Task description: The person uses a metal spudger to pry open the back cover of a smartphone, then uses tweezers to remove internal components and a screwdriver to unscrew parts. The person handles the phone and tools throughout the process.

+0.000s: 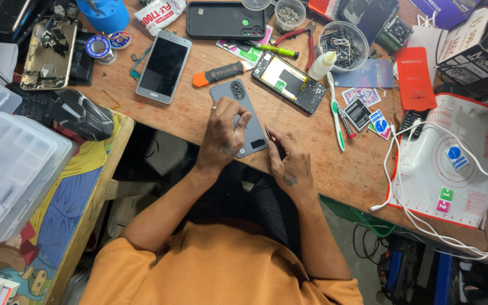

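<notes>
**At the desk edge: grey phone held down, thin tool at its side**

Near the front edge of the wooden desk [334, 164] lies a grey phone [243, 110], back up, camera end away from the person. Left hand [223, 135] rests flat over its lower half, fingers spread and slightly curled, pressing it down; ring on one finger. Right hand [290, 161] is closed in a pinch on a thin dark tool [270, 136], tip touching the phone's right edge near the bottom corner.

Just beyond: an opened phone [289, 83] with its insides showing, an orange-handled pry tool [218, 73], a silver phone [164, 66] face up to the left. A toothbrush [335, 116] lies right of the opened phone, a small glue bottle [322, 65] near it. White cable [425, 186] loops over a white and red mat [464, 192] at far right. Clear plastic boxes [7, 164] sit at far left.
</notes>
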